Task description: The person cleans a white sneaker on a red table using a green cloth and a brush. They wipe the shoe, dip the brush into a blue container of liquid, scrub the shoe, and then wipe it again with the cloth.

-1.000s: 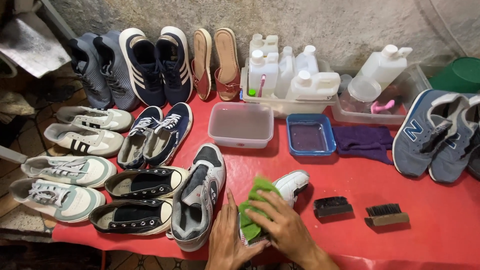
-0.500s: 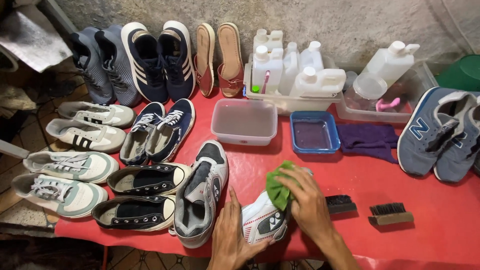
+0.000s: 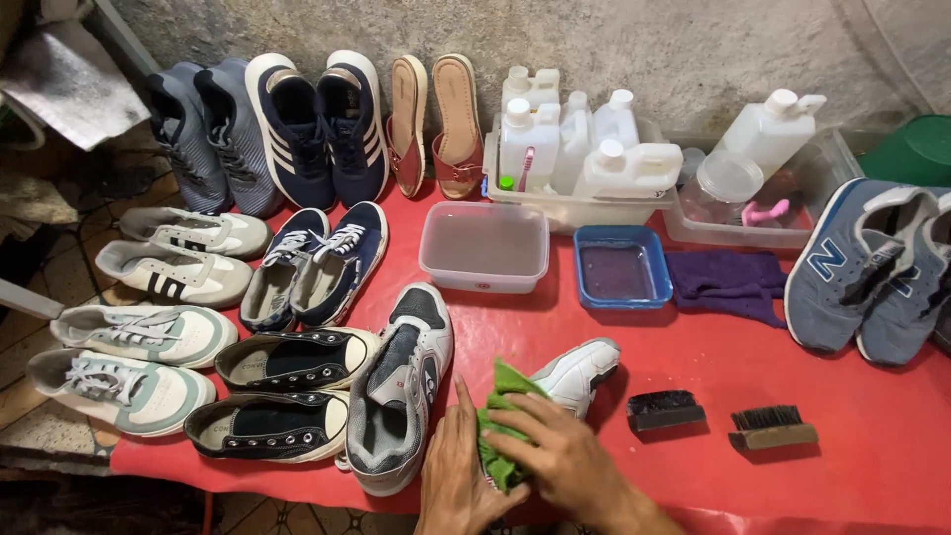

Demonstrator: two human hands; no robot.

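Down at the near edge of the red table [image 3: 852, 476], the white sneaker [image 3: 577, 372] lies on its side with its toe pointing away from the person, and everything else is best placed from it. The left hand [image 3: 454, 474] rests against the sneaker's near-left side, thumb raised, its fingers curled around the heel end so that they steady the shoe; how tightly they close is hidden under the cloth. The right hand [image 3: 560, 456] lies on top of the sneaker, its fingers [image 3: 515, 421] spread flat and pressing a green cloth [image 3: 498, 416] onto the upper. The cloth covers the sneaker's middle and heel, leaving only the white toe showing.

Just left of the sneaker lies a grey and white trainer [image 3: 396, 391], and beyond that a pair of black low shoes [image 3: 287, 391]. Just right of the sneaker sit two brushes, a dark one [image 3: 664, 408] and a wooden-backed one [image 3: 771, 428]. Behind the sneaker, toward the wall, stand a clear plastic tub [image 3: 483, 246] and a blue tray [image 3: 622, 266], with a purple cloth [image 3: 725, 282] to the tray's right. Farther back, a bin of white bottles [image 3: 580, 149] stands against the wall. Well to the sneaker's right lies a pair of blue trainers [image 3: 872, 272].
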